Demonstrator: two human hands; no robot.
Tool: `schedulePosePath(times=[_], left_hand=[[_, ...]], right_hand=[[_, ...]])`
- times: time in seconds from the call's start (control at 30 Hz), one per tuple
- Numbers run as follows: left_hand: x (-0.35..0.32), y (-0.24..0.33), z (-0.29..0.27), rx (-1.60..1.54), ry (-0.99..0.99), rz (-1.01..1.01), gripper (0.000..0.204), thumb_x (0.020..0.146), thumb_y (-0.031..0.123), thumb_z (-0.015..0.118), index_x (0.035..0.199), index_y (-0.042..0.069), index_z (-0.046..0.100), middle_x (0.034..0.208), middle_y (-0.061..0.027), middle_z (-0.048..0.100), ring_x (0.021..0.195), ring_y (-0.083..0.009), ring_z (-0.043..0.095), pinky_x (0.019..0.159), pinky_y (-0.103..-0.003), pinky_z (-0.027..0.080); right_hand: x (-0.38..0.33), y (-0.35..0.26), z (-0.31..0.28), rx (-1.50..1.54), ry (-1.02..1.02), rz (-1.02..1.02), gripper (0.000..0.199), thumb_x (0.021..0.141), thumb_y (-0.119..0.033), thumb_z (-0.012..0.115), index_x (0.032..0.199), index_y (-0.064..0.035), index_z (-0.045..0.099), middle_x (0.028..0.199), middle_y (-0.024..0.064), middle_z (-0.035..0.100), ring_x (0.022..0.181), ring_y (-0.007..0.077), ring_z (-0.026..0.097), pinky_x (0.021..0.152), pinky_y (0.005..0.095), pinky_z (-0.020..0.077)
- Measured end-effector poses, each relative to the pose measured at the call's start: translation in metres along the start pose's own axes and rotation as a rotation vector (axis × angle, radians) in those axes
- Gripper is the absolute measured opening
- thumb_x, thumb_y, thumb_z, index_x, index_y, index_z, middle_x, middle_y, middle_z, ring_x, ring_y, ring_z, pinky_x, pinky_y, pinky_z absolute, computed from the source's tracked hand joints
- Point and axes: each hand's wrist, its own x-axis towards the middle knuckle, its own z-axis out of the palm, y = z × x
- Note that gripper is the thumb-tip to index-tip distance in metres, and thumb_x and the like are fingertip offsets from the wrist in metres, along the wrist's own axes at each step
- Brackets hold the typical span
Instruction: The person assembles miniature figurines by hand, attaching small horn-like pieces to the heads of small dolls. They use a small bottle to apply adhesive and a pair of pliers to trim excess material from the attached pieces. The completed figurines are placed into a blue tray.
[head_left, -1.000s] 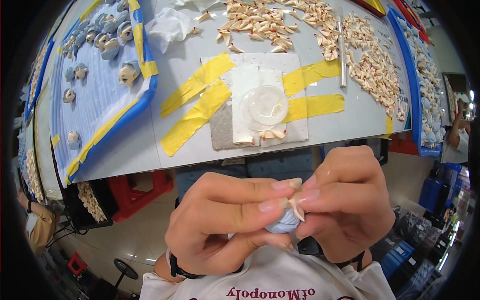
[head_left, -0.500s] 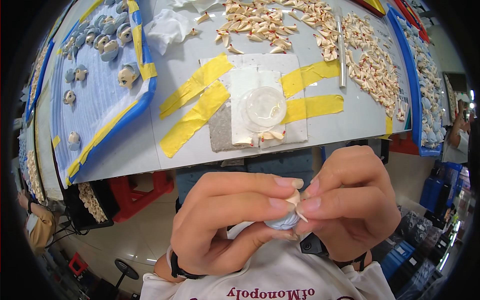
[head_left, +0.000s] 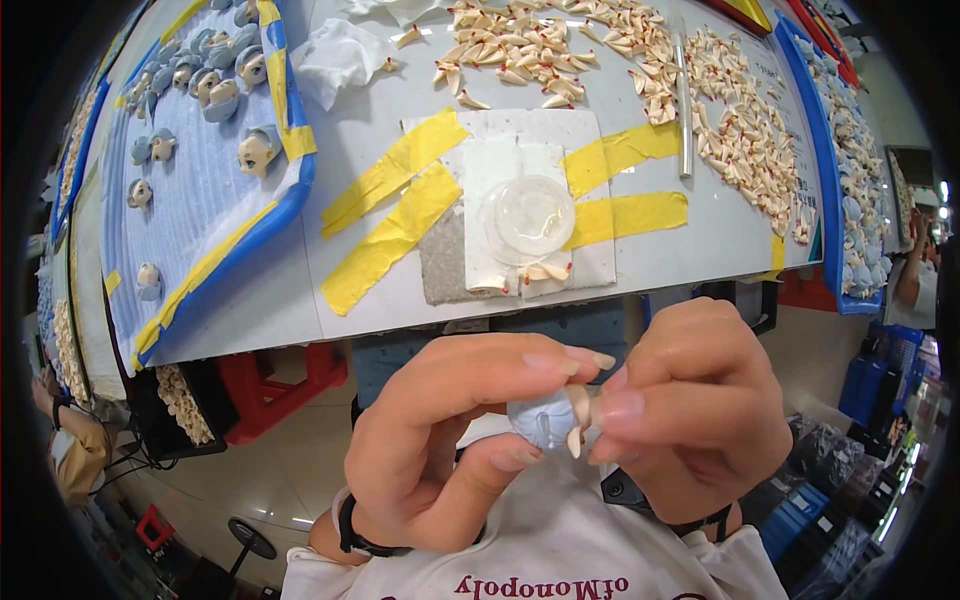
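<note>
My left hand (head_left: 440, 420) holds a small doll head (head_left: 538, 422) with pale blue hair between thumb and fingertips, in front of my chest. Two cream pointed pieces (head_left: 575, 440) show at the head's right side. My right hand (head_left: 695, 420) is closed in a pinch right there, its fingertips touching the cream part; what lies inside the pinch is mostly hidden. Beyond my hands, on the table, a round clear shallow dish (head_left: 535, 218) rests on a taped white board (head_left: 590, 130). Some red-tipped cream pieces (head_left: 540, 273) lie at its near edge.
Piles of red-tipped cream pieces (head_left: 515, 50) cover the table's far side, beside a metal rod (head_left: 683, 110). At left, a blue tray (head_left: 200, 270) carries several doll heads. Another blue tray (head_left: 822, 150) of heads stands at right. Yellow tape (head_left: 395, 235) flanks the board.
My left hand has turned the doll head and lifted its fingers, exposing more blue hair and the cream pieces. My right hand stays pinched beside it.
</note>
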Motion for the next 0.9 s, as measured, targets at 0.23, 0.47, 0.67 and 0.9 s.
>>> schedulePosePath(times=[0.23,0.47,0.67,0.9], left_hand=[[-0.002,0.009,0.009,-0.095,0.077,-0.121,0.035,0.089,0.022,0.054,0.108,-0.003,0.041,0.092,-0.0223,0.055,0.081,-0.0239,0.060,0.072,-0.030,0.049],[0.002,-0.001,-0.007,0.016,-0.140,-0.008,0.035,0.088,0.025,0.056,0.105,-0.005,0.049,0.094,-0.0212,0.053,0.079,-0.0233,0.060,0.071,-0.030,0.049],[0.003,-0.006,-0.010,0.037,-0.170,0.052,0.046,0.081,0.024,0.065,0.109,-0.008,0.049,0.103,-0.0245,0.050,0.085,-0.0241,0.059,0.074,-0.030,0.048],[0.004,-0.006,-0.009,0.194,-0.141,0.130,0.044,0.076,0.016,0.068,0.107,-0.010,0.049,0.100,-0.0257,0.052,0.090,-0.0249,0.057,0.077,-0.029,0.047]], right_hand=[[0.001,0.000,0.000,0.009,-0.020,-0.014,0.027,0.061,0.003,0.070,0.082,-0.0138,0.062,0.079,0.0021,0.053,0.063,0.0142,0.048,0.056,0.0258,0.0339],[-0.003,0.003,0.000,0.036,0.003,-0.011,0.027,0.060,0.001,0.073,0.078,-0.0144,0.060,0.076,0.0007,0.053,0.062,0.0128,0.049,0.055,0.0256,0.0332],[-0.003,0.010,0.001,0.033,0.007,-0.059,0.024,0.063,-0.001,0.073,0.077,-0.0132,0.058,0.075,0.0019,0.053,0.062,0.0131,0.049,0.057,0.0256,0.0340],[-0.005,0.012,0.006,0.064,0.068,-0.039,0.022,0.066,-0.005,0.074,0.078,-0.0105,0.056,0.075,0.0044,0.054,0.064,0.0133,0.049,0.058,0.0251,0.0352]])
